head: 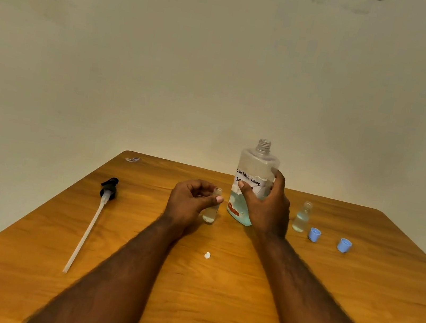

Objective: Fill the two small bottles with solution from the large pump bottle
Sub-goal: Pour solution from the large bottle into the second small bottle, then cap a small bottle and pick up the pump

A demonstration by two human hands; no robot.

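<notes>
Seen from the head camera: gripping the open-necked large pump bottle point(257, 165), upright on the table point(212, 301), with the right hand point(268, 209) wrapped round its label. Pinching a nearly empty small bottle point(211, 211) in the left hand point(191, 200), just beside the large one. Right of the right hand: partly filled second small bottle point(302, 217), blue cap point(314, 234), second blue cap point(344, 245). Well left of the left hand: detached pump point(108, 189), lying flat.

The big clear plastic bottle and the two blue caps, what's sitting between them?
Head view: a small clear bottle, uncapped and partly filled, stands there beside the right hand gripping the big bottle.
</notes>
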